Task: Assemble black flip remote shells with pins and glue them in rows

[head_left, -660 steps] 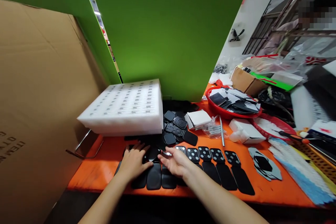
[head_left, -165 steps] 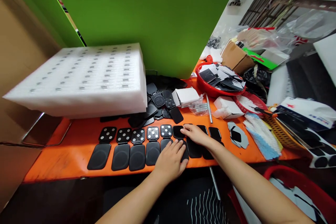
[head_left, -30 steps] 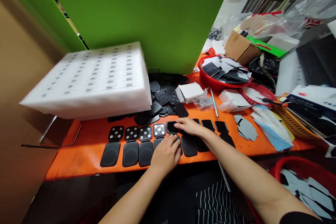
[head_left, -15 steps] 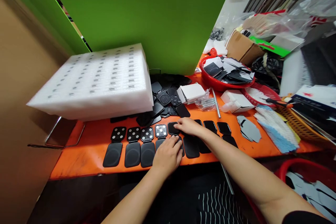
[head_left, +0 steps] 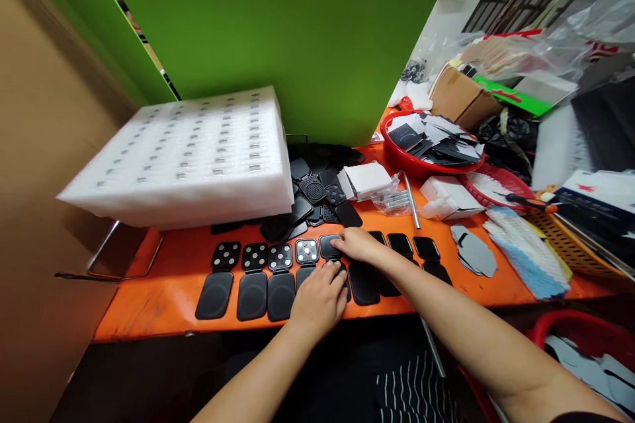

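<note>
A white foam block (head_left: 198,165) sits left on the orange surface (head_left: 173,304), behind dotted square plates (head_left: 255,256) hinged to black pads (head_left: 251,295). The left hand (head_left: 319,302) lies on pads, fingers slightly apart. The right hand's (head_left: 358,244) fingertips touch a plain black square (head_left: 329,246); whether they pinch it, I cannot tell. Far right, a box (head_left: 600,201) shows a red star, its lettering unreadable.
</note>
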Demonstrator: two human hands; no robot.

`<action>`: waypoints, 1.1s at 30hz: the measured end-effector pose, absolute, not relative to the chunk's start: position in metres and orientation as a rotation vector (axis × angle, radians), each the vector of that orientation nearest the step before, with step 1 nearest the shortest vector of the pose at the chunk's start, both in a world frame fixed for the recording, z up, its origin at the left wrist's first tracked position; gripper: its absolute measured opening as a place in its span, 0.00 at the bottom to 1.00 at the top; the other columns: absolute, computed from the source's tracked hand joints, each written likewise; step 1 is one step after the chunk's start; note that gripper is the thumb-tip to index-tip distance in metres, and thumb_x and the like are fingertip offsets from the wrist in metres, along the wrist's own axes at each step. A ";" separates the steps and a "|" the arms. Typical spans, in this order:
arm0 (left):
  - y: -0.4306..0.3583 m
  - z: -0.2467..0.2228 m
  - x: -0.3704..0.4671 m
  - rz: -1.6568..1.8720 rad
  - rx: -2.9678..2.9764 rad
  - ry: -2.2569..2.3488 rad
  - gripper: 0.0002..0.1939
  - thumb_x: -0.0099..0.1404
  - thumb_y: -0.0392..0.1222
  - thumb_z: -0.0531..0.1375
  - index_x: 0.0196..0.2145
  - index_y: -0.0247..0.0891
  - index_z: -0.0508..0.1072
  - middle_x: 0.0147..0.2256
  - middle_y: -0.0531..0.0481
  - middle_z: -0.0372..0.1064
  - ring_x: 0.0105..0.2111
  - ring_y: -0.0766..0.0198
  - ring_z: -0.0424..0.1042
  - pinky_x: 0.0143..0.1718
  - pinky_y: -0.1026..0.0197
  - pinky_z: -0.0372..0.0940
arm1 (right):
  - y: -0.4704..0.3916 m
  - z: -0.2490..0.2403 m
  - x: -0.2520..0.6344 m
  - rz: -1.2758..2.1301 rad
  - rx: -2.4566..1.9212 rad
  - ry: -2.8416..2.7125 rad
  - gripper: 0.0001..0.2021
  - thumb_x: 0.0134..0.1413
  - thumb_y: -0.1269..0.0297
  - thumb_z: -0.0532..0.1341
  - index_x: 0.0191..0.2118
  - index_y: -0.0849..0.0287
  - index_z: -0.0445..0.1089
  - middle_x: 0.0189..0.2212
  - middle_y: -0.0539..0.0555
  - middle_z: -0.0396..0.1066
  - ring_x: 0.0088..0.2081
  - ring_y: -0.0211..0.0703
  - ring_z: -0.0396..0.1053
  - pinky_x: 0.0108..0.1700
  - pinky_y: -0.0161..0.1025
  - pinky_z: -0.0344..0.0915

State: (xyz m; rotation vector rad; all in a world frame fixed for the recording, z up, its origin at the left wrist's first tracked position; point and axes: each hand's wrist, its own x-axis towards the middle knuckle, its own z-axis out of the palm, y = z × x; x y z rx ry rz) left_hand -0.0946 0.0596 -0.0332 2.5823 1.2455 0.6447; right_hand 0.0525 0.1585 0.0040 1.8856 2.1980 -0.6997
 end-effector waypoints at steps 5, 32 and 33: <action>0.060 -0.034 -0.094 0.655 2.601 1.240 0.15 0.62 0.38 0.56 0.48 0.38 0.69 0.51 0.43 0.68 0.50 0.53 0.68 0.50 0.50 0.66 | 0.166 0.012 0.046 -0.593 1.937 2.160 0.23 0.52 0.45 0.57 0.35 0.64 0.75 0.37 0.67 0.74 0.41 0.57 0.70 0.40 0.43 0.62; 0.060 -0.042 -0.097 0.716 2.742 1.172 0.17 0.64 0.40 0.53 0.50 0.39 0.69 0.51 0.44 0.68 0.49 0.50 0.69 0.49 0.48 0.67 | 0.037 0.003 0.228 -0.050 2.883 2.096 0.16 0.58 0.64 0.50 0.47 0.61 0.69 0.45 0.62 0.70 0.48 0.51 0.67 0.51 0.47 0.61; 0.059 -0.041 -0.096 0.707 2.746 1.175 0.17 0.64 0.41 0.53 0.50 0.39 0.69 0.51 0.44 0.69 0.49 0.50 0.69 0.49 0.48 0.67 | 0.030 0.002 0.256 0.028 2.920 1.876 0.17 0.57 0.63 0.52 0.48 0.63 0.69 0.47 0.64 0.69 0.49 0.53 0.66 0.52 0.48 0.61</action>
